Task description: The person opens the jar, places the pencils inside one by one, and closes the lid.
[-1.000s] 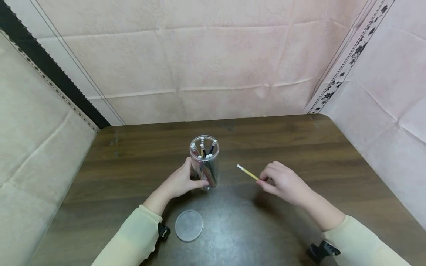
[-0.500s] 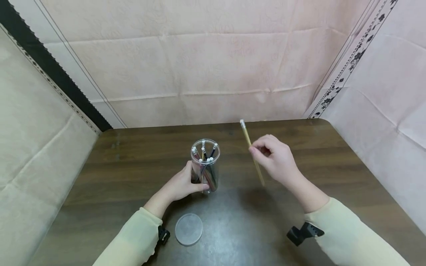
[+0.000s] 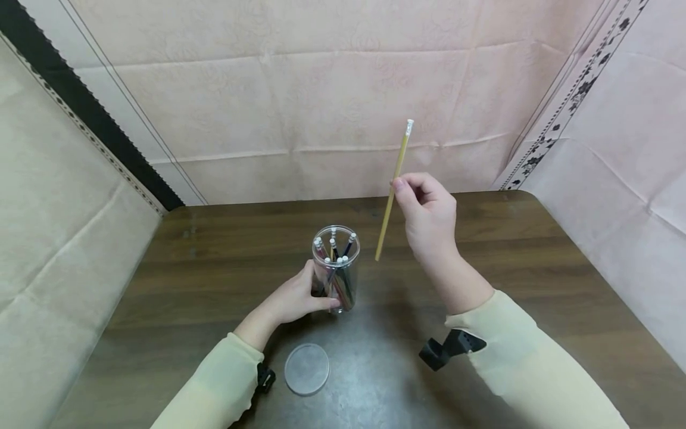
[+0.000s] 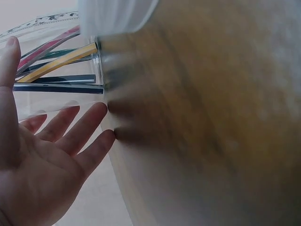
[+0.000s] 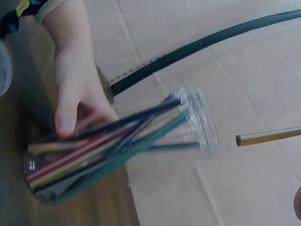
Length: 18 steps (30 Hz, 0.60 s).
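My left hand (image 3: 289, 298) holds a clear plastic jar (image 3: 352, 279) from its left side, thumb in front and fingers behind. The jar stands upright and uncovered on the table. Inside it lean several coloured pencils (image 5: 108, 136) with white eraser ends up. In the left wrist view, the fingers (image 4: 82, 129) lie along the jar wall. My right hand (image 3: 431, 211) pinches a yellow pencil (image 3: 399, 161) between thumb and fingertips, right of the jar. This pencil is nearly upright, white eraser end up, its lower end (image 5: 239, 140) just beyond the jar's mouth in the right wrist view.
A round translucent lid (image 3: 307, 369) lies flat on the brown wooden table (image 3: 187, 286), in front of the jar. Pale cloth (image 3: 321, 107) hangs behind the table and along both sides. A black camera mount (image 3: 452, 348) sits on the right wrist.
My right hand has lifted the yellow pencil up and to the left, turning it from slanted to nearly upright. The left hand and jar stay in place.
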### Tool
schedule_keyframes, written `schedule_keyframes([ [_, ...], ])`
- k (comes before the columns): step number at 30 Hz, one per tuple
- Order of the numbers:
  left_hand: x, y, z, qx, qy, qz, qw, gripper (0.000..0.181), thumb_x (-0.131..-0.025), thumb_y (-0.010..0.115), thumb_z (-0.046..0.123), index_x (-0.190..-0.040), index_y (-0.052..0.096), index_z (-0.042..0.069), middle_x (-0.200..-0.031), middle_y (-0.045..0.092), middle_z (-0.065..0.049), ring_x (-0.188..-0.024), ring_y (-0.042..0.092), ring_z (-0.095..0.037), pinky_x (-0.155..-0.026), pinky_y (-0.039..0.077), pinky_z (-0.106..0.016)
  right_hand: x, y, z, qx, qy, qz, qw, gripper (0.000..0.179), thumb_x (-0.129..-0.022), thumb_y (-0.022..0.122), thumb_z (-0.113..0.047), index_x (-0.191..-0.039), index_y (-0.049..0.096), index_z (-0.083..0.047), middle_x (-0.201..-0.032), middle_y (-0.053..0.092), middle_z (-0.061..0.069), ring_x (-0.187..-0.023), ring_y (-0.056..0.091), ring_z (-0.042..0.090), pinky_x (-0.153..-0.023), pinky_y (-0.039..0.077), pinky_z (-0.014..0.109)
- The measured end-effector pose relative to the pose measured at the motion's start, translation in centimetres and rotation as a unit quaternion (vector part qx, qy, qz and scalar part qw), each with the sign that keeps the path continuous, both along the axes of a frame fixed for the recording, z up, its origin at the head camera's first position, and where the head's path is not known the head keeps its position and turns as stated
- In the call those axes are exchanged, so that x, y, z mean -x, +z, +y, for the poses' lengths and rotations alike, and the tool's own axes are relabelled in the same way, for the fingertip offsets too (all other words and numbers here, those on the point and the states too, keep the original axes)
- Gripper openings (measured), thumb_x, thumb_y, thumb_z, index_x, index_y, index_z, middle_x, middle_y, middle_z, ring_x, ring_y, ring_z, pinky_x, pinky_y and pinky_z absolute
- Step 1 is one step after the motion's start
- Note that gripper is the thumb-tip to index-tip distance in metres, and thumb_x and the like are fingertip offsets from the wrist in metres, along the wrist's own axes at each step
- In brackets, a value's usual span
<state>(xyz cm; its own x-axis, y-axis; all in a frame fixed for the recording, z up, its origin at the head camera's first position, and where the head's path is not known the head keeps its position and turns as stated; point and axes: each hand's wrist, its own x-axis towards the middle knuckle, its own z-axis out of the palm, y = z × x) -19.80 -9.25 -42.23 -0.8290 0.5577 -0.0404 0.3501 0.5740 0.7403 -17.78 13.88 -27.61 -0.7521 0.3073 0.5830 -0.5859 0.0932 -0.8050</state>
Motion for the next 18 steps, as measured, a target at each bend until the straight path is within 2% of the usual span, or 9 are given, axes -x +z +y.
schedule_keyframes([
  [3,0.0,0.0,0.0,-0.003,0.001,0.002,1.0,0.063,-0.076,0.076,0.045,-0.115,0.036,0.017,-0.105,0.051,0.004,-0.096,0.054,-0.011,-0.085,0.043,-0.037,0.3,0.2,-1.0,0.003,-0.003,0.001,1.0,0.008,-0.088,0.063,-0.007,-0.083,0.066,-0.002,-0.071,0.06,-0.008,-0.065,0.049,0.008,-0.06,0.04,0.02],
  [8,-0.1,-0.1,0.0,-0.004,0.003,0.01,0.9999,0.063,-0.075,0.075,0.047,-0.115,0.037,0.016,-0.105,0.051,0.004,-0.098,0.053,-0.011,-0.087,0.042,-0.039,0.6,-0.3,-2.2,-0.028,-0.027,-0.003,0.9992,0.019,-0.091,0.061,-0.012,-0.09,0.062,0.006,-0.077,0.06,-0.006,-0.069,0.051,0.01,-0.063,0.042,0.021],
  [13,0.0,-0.2,0.1,-0.008,-0.003,0.013,0.9999,0.065,-0.075,0.075,0.046,-0.117,0.036,0.016,-0.105,0.051,0.004,-0.099,0.053,-0.011,-0.088,0.042,-0.039,0.7,-2.1,-2.8,-0.085,-0.034,-0.027,0.9954,0.018,-0.093,0.06,-0.015,-0.092,0.063,0.003,-0.082,0.06,0.001,-0.072,0.05,0.014,-0.064,0.041,0.023],
  [18,0.1,0.0,-0.1,-0.01,-0.001,0.002,0.9999,0.068,-0.075,0.076,0.044,-0.12,0.034,0.015,-0.108,0.05,0.002,-0.099,0.052,-0.011,-0.089,0.042,-0.038,0.4,-4.4,-3.0,-0.157,-0.006,-0.034,0.987,0.012,-0.091,0.062,-0.012,-0.092,0.068,-0.002,-0.084,0.06,0.004,-0.072,0.048,0.017,-0.061,0.039,0.024],
])
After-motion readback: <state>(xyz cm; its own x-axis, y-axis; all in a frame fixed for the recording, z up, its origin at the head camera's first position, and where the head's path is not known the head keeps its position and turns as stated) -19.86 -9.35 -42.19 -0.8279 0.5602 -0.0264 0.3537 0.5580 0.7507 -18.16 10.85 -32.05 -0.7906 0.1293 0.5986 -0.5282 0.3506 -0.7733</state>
